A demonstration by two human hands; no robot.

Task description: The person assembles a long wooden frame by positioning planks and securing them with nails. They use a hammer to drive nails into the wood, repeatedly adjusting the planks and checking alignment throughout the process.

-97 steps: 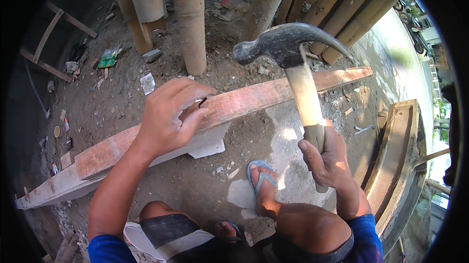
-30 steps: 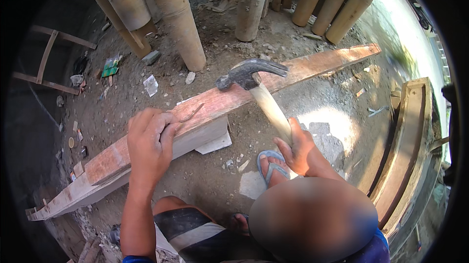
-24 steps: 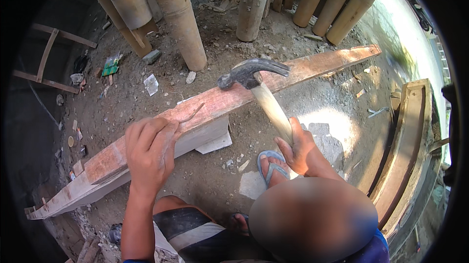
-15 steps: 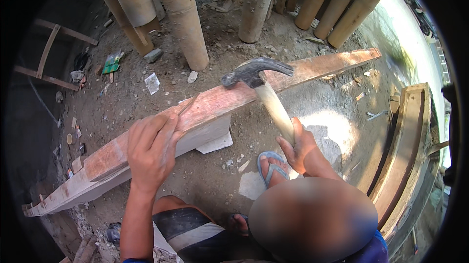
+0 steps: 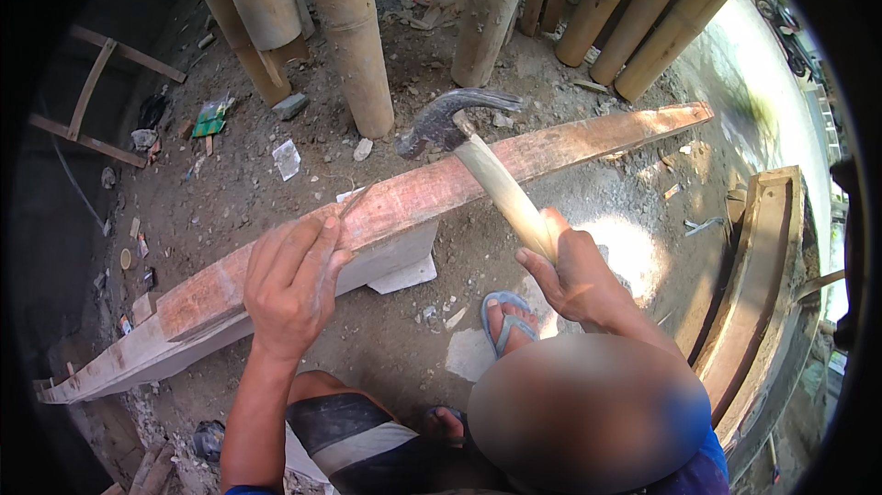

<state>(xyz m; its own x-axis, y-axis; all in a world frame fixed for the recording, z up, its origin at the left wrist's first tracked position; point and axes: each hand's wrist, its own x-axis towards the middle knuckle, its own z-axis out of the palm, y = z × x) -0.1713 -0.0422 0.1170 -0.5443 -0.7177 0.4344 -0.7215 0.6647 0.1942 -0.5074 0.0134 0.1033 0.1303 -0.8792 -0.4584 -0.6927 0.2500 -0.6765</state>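
My right hand is wrapped round the pale wooden handle of a claw hammer. Its dark metal head is over the far edge of a long reddish wooden beam, to the right of my other hand. On top of the beam rests my left hand, fingers pressed together. From its fingertips a thin brownish nail sticks up at a slant; the fingers partly hide its lower end. The beam runs slantwise from lower left to upper right, with a pale block under its middle.
Thick bamboo posts stand beyond the beam. At the right lies a long wooden trough-like frame. Rubble, scraps and a green wrapper litter the dirt ground. A sandalled foot is close to the beam's near side.
The hammer's head has moved up and to the left, away from the beam's surface. My left hand stays at nearly the same place on the beam.
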